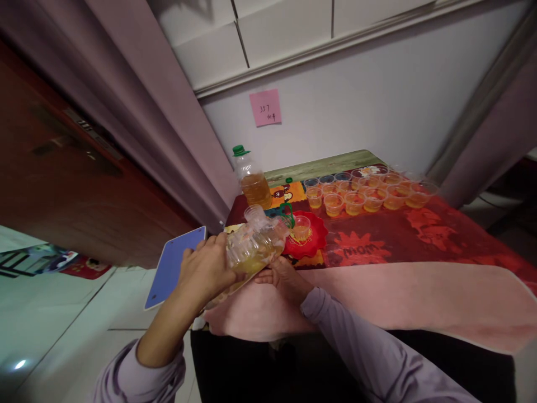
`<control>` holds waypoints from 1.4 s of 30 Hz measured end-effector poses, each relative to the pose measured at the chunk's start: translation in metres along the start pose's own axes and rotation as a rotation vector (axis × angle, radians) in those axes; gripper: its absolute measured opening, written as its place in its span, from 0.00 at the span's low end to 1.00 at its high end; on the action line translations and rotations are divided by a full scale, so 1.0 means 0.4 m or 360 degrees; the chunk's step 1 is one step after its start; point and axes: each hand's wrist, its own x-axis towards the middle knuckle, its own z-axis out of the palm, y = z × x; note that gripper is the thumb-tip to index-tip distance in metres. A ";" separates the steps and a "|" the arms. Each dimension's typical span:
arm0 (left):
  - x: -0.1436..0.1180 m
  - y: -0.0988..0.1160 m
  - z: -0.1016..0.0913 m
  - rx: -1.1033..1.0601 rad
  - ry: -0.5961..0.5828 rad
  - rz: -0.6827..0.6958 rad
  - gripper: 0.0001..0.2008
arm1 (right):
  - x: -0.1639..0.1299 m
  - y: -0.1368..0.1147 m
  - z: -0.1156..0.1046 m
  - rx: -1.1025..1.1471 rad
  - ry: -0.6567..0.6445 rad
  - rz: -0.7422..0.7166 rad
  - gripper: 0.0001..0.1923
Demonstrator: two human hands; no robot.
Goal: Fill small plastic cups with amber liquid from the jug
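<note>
A clear plastic bottle [251, 246] with yellowish liquid lies tilted between my hands, its neck end toward the right. My left hand [207, 266] grips its body from the left. Under the front of the bottle my right hand [289, 277] holds it, fingers curled against the plastic. Near the bottle's mouth a clear plastic cup [301, 228] stands on a red scalloped plate [321, 238]. A green handle ring [287, 212] shows at the neck. Whether liquid is running out cannot be made out.
Rows of clear cups [354, 202] with orange-yellow liquid fill the back right. A large green-capped bottle [255, 182] stands at the back left, with a loose green cap [289, 180] nearby. A blue board [174, 263] juts out left of the table. Pink cloth [398, 291] covers the front edge.
</note>
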 end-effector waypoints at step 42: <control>0.052 -0.067 0.517 -0.2064 0.1193 -0.0247 0.49 | -0.057 -0.075 -0.003 -0.0530 0.0102 -0.0286 0.31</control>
